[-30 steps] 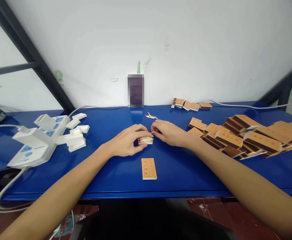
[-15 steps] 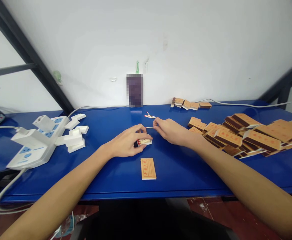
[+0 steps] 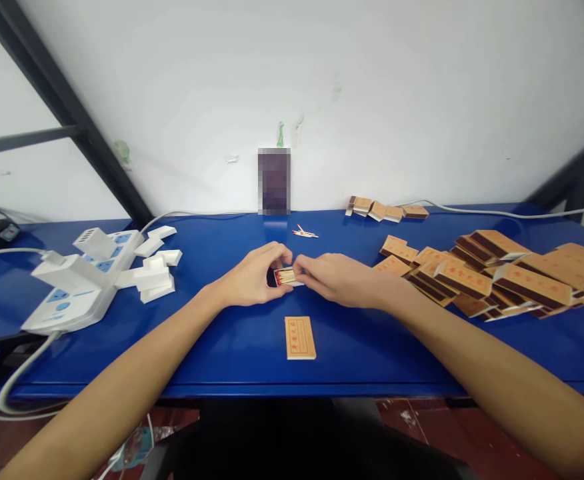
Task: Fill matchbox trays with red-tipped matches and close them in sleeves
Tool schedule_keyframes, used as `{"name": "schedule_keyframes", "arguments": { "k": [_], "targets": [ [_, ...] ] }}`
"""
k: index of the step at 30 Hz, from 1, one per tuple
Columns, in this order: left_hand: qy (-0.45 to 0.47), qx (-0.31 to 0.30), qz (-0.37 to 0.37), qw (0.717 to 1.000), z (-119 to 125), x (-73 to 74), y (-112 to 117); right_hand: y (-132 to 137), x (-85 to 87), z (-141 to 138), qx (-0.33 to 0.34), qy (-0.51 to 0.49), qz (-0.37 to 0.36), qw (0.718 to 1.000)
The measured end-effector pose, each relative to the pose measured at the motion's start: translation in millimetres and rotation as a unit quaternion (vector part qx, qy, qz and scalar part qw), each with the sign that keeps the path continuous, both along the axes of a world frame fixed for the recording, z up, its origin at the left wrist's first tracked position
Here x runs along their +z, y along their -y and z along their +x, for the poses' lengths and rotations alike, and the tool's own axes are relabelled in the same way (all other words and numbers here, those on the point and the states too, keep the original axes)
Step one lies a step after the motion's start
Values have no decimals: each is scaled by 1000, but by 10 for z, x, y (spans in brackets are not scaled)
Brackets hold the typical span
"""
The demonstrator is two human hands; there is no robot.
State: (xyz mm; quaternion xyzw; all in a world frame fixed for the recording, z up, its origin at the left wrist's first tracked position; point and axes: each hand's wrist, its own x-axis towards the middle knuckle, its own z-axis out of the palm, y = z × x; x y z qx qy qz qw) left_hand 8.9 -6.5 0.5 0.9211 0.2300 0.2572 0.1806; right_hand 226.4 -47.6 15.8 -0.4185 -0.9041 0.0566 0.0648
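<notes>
My left hand (image 3: 258, 273) is curled around a small white matchbox tray (image 3: 297, 283), thumb at its near side and fingers at its far side. Inside lie several red-tipped matches (image 3: 286, 275), heads toward the left. My right hand (image 3: 329, 275) is closed in a pinch at the tray's right end; what its fingertips hold is hidden. A few loose matches (image 3: 305, 233) lie on the table beyond both hands. Nearer to me, a tan matchbox cover (image 3: 301, 338) with red print lies flat.
A heap of tan matchboxes (image 3: 532, 285) covers the right side of the blue table (image 3: 242, 360). Several more boxes (image 3: 386, 211) stand along the wall. At left are a white power strip (image 3: 85, 293) with chargers and several white trays (image 3: 157, 283). A pixelated dark rectangle (image 3: 274, 181) is at the wall.
My right hand has come down and left to the tray; the matchstick that stuck out of its fingers is out of sight. My left hand's fingers have shifted, uncovering more of the matches.
</notes>
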Motion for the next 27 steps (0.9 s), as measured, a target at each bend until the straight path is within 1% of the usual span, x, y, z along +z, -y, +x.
{"name": "schedule_keyframes", "arguments": {
  "k": [3, 7, 11, 14, 16, 18, 21, 24, 27],
  "targets": [
    [-1, -7, -6, 1000, -3, 3, -4, 11, -40, -55, -4, 5, 16, 1000],
    [1, -9, -10, 1000, -1, 6, -7, -13, -51, -49, -12, -33, 11, 999],
    [-6, -1, -8, 1000, -4, 23, -4, -17, -17, -27, -7, -67, 16, 998],
    [-20, -5, 10, 1000, -21, 35, -12, 44, 49, -48, 22, -93, 23, 995],
    [-26, -16, 19, 999, -37, 29, -31, 125, 95, -89, 55, -107, 9, 993],
    [-27, -26, 26, 999, -51, 11, -55, 224, 121, -145, 89, -111, -34, 989],
    [-17, -26, 38, 999, -63, -17, -88, 353, 106, -227, 132, -89, -74, 984],
    [-11, -16, 42, 999, -69, -25, -106, 402, 65, -261, 131, -57, -86, 986],
    [-14, -13, 44, 999, -73, -18, -115, 358, 48, -228, 118, -58, -92, 987]
  ]
}}
